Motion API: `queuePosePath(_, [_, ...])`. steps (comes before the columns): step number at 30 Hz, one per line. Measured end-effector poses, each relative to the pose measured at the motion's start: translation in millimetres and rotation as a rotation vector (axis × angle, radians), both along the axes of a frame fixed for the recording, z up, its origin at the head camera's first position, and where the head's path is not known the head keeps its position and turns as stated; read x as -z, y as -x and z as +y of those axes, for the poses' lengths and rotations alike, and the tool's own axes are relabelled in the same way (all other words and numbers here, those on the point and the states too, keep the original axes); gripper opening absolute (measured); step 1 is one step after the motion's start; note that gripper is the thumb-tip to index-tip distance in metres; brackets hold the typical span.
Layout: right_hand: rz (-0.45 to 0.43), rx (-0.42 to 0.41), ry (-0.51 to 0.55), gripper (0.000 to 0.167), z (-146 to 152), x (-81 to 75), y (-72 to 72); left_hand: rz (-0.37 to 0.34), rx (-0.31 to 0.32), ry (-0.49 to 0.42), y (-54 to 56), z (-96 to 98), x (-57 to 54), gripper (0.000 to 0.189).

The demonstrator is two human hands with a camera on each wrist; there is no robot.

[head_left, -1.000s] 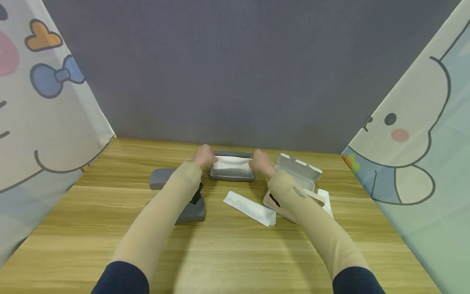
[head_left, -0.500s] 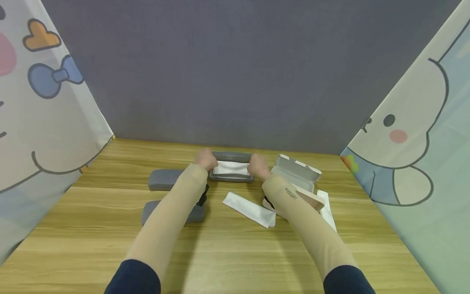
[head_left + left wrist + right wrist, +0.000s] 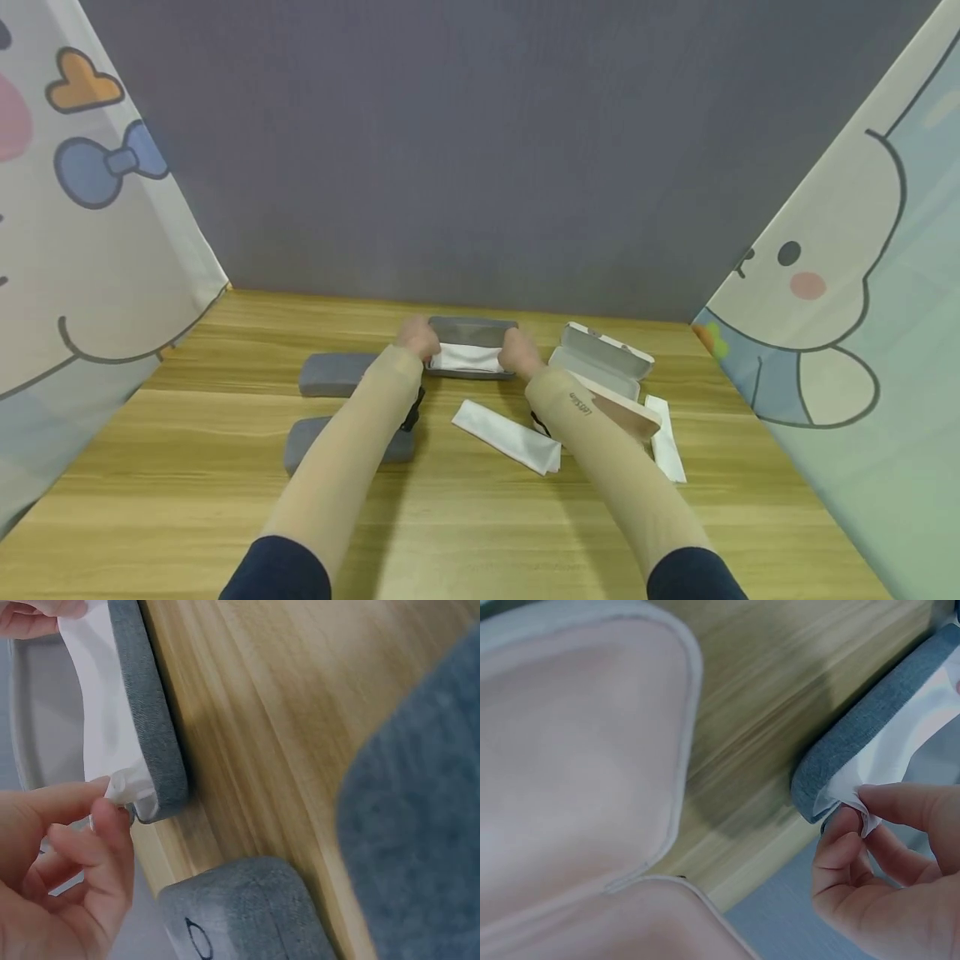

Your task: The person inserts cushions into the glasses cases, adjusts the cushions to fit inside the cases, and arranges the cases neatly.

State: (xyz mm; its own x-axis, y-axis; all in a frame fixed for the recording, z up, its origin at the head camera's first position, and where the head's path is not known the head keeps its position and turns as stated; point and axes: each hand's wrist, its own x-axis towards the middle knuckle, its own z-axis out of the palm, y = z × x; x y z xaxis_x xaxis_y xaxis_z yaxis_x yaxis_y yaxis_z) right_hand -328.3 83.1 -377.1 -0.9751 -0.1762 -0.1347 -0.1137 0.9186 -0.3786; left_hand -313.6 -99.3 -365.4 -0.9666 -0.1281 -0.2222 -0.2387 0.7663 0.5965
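An open grey fabric glasses case [image 3: 472, 332] stands at the back middle of the table. A folded white cleaning cloth [image 3: 468, 358] lies stretched lengthwise along its front half. My left hand [image 3: 418, 337] pinches the cloth's left end between thumb and fingers; the left wrist view shows that cloth end [image 3: 127, 787] bunched at the case's corner. At the opposite end, my right hand [image 3: 520, 354] pinches the other corner, with thumb and forefinger on the cloth [image 3: 889, 754] in the right wrist view. The case's floor beneath the cloth is hidden.
Two closed grey cases, one farther back [image 3: 333, 375] and one nearer [image 3: 300, 437], lie left, partly behind my left arm. Another folded cloth [image 3: 510, 437] lies centrally. To the right are an open pale case [image 3: 600, 367], an open pink-lined case [image 3: 630, 412] and a white cloth [image 3: 666, 442].
Both hands have come down and slightly towards me with the cloth between them. The cloth now sits lower, at the case's front wall, and more of the lid's inside shows.
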Motion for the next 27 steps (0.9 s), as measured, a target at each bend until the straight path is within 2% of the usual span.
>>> queuePosePath(4, [-0.021, 0.003, 0.019, 0.018, 0.8, 3.0, 0.4, 0.017, 0.005, 0.014, 0.4, 0.8, 3.2, 0.056])
queuePosePath(7, [-0.022, 0.008, 0.023, 0.008, 1.6, 5.9, 1.3, 0.005, 0.007, 0.018, 1.4, 2.1, 5.2, 0.048])
queuePosePath(11, [-0.018, 0.012, 0.016, 0.016, 2.3, 9.7, 2.5, -0.022, 0.005, 0.024, 2.7, 3.9, 6.8, 0.030])
queuePosePath(15, [-0.020, 0.012, 0.010, 0.012, 2.2, 11.7, 2.6, -0.035, -0.001, 0.031, 2.8, 4.1, 8.3, 0.022])
queuePosePath(19, [-0.012, 0.011, 0.011, 0.014, 3.2, 10.6, 2.2, -0.028, -0.012, 0.038, 3.1, 3.6, 8.4, 0.023])
queuePosePath(23, [-0.009, 0.016, 0.012, 0.008, 4.5, 9.2, 1.1, -0.028, -0.012, 0.050, 2.9, 3.0, 7.8, 0.026])
queuePosePath(27, [-0.025, 0.023, 0.020, 0.018, 5.3, 8.0, 0.8, -0.036, 0.000, 0.061, 2.2, 2.5, 6.8, 0.028])
